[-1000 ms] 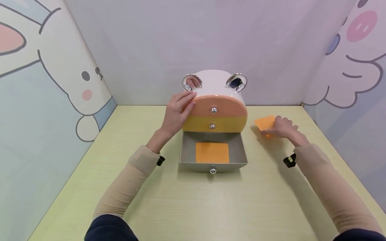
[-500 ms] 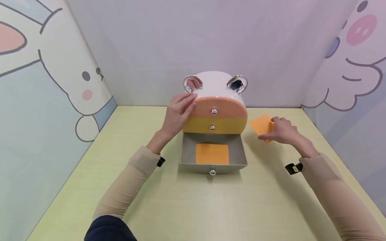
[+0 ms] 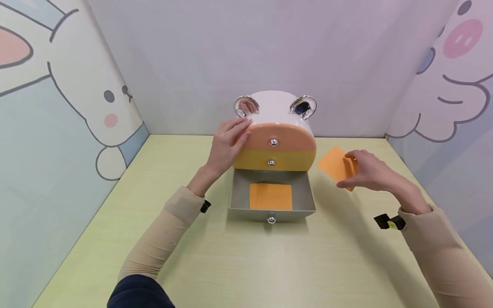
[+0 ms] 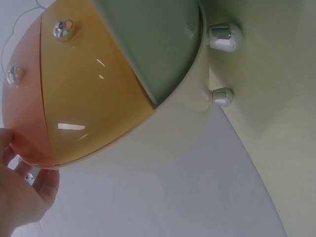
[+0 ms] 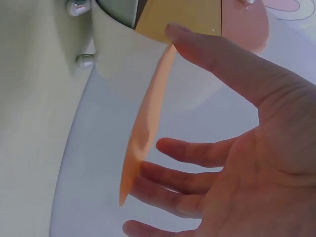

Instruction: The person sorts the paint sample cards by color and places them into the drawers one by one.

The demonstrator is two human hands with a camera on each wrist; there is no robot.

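An animal-shaped small drawer cabinet (image 3: 275, 105) with a white top, silver ears and round knobs stands on the table. Its bottom grey drawer (image 3: 240, 190) is pulled out, and orange cards (image 3: 271, 196) lie flat inside. My left hand (image 3: 223, 145) holds the cabinet's upper left side, the thumb at the orange top drawer front and the other fingers round the edge. Right of the cabinet, my right hand (image 3: 371, 171) holds a thin orange card (image 5: 145, 116) above the table. In the right wrist view the card bows slightly between the thumb and the fingers.
The pale wood-look table (image 3: 269, 265) runs back to a plain wall (image 3: 200, 64). Cartoon-printed panels (image 3: 42, 149) border it on both sides. The yellow middle drawer (image 3: 250, 159) and the orange top one are closed.
My right hand has lifted the orange card from the table and tilted it, drawing slightly towards me. The left hand stays in place on the cabinet.
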